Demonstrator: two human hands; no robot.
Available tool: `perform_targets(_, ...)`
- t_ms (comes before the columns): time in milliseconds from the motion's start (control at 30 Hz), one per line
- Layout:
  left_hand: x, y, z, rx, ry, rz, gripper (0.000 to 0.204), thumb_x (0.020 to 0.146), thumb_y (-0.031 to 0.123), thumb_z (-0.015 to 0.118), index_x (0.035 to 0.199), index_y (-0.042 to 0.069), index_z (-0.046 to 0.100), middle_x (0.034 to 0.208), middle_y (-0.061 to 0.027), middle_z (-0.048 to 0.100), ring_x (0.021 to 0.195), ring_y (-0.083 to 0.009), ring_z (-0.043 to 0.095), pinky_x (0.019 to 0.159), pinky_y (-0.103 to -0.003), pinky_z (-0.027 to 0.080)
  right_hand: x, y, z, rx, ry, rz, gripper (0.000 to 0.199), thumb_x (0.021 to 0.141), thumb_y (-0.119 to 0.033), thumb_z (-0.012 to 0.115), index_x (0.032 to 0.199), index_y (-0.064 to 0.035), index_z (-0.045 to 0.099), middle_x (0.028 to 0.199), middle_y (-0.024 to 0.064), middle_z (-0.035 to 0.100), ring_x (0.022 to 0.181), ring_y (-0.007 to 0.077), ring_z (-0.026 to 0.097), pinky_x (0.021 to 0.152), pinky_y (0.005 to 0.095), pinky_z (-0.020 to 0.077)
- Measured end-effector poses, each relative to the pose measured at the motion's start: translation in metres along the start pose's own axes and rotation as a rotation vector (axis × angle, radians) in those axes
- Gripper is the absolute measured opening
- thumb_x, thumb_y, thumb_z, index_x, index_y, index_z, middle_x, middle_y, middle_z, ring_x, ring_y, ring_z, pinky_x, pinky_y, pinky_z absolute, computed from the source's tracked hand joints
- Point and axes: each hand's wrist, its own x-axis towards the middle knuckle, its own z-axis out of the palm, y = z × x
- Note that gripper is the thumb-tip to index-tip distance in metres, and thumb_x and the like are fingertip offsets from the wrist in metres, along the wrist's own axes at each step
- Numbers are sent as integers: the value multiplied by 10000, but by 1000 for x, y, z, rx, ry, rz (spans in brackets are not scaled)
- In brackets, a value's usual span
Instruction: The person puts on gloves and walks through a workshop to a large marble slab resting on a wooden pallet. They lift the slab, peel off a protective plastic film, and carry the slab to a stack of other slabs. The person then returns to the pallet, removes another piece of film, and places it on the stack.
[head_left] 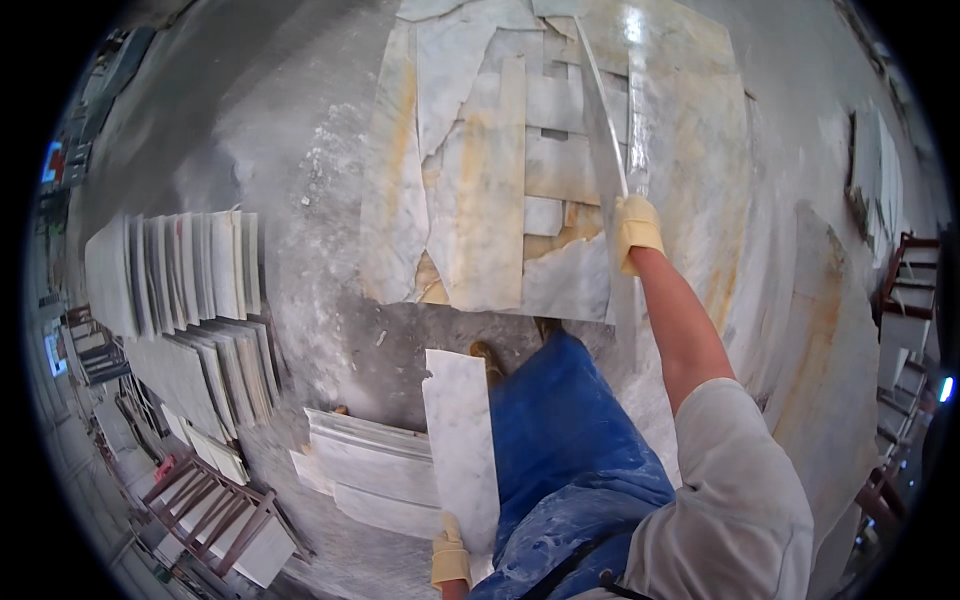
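Edge-on slab [603, 110]: upper centre of the frame, standing on its edge among the stone pieces, thin rim showing.
Right hand [638, 230]: pale yellow glove, just right of centre, clasped round that slab's near end.
White slab [460, 430]: lower centre, upright beside the blue apron [580, 420].
Left hand [450, 556]: also gloved, bottom centre, gripping the white slab's lower end.
Stone pieces [475, 200]: upper centre, broken, grey-white with rusty stains.
Stacked panels [380, 472]: lower left of centre, leaning.
Slab rows [190, 270]: left side, on edge.
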Motion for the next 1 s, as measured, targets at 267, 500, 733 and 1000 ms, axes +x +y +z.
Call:
perform_targets(267,141,-16,-26,177,-246,39,787,918,13,526,1632,191,248,1157,-259,645,1035,-441,663,889,-521,532,56,-40,148,-119,-111,-33,441,888,-403,671,1081,-12,738,1094,267,734,1062,439,701,918,509,555)
perform_targets(500,176,-7,-15,459,-161,283,631,1116,287,399,1679,202,128,1493,-320,491,1321,-459,540,1127,-519,415,105,-74,240,-269,-21,-116,412,804,-428,791,993,-62,765,1049,178,765,1026,362,732,870,455,593)
perform_targets(733,212,34,-18,161,-25,313,594,963,503,436,1296,25,553,1077,-330,674,1022,-457,674,882,-512,515,151,-27,286,37,347,-266,456,908,-438,710,1057,-6,726,1047,216,738,950,346,715,867,437,568)
perform_targets(1000,267,109,11,-43,-208,-424,738,1034,617,443,1324,-34,635,1100,-329,705,1059,-514,648,925,-529,501,-13,97,307,119,-153,398,498,929,-293,672,1328,-82,462,1108,219,663,981,347,633,894,430,518)
